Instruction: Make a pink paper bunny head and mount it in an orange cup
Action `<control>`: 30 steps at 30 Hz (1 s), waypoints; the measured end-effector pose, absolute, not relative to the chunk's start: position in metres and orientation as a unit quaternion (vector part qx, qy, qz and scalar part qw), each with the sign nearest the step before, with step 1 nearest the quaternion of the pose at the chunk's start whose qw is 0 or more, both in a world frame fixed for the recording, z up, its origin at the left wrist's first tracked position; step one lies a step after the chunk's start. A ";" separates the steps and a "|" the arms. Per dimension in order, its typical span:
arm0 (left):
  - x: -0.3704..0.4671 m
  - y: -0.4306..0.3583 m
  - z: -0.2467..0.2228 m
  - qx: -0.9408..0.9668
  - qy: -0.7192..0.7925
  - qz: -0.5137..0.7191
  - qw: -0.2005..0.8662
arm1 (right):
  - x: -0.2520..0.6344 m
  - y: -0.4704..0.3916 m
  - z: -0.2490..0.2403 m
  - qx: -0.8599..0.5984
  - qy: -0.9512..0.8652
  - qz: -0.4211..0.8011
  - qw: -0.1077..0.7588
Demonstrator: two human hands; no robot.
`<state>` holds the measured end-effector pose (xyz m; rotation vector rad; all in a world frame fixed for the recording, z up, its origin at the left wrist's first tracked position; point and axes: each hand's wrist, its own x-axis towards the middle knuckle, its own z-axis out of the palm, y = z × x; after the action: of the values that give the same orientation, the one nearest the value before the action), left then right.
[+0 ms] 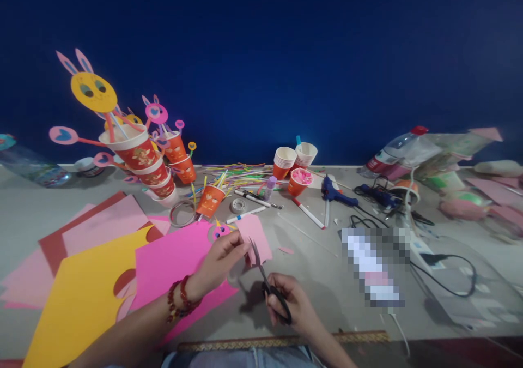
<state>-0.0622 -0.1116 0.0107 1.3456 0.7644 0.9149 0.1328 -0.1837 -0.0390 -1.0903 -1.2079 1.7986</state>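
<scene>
My left hand pinches the lower left edge of a light pink paper piece above the table. My right hand grips black-handled scissors, with fingers through the loops. The blades point up and away, and their tips lie over the pink paper near my left fingertips. Whether the blades are cutting into it I cannot tell. Beneath my left forearm lie a bright pink sheet and a yellow sheet with rounded cutouts. A small pink face cutout shows just behind my left hand.
At the back left stand decorated red cups with paper rabbit faces. Colourful straws, markers, a tape roll and a blue glue gun lie behind my hands. Cables and a bottle are on the right.
</scene>
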 end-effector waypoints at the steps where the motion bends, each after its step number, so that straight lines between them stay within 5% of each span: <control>1: -0.062 -0.112 0.011 0.586 0.333 0.398 0.622 | 0.133 -0.184 -0.040 -0.423 -0.467 0.693 0.351; 30: -0.063 -0.110 0.013 0.594 0.345 0.381 0.619 | 0.133 -0.182 -0.039 -0.435 -0.457 0.692 0.351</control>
<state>-0.0628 -0.1099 0.0135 1.3666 0.7946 0.8768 0.1333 -0.1824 -0.0392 -1.1268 -1.1822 1.7926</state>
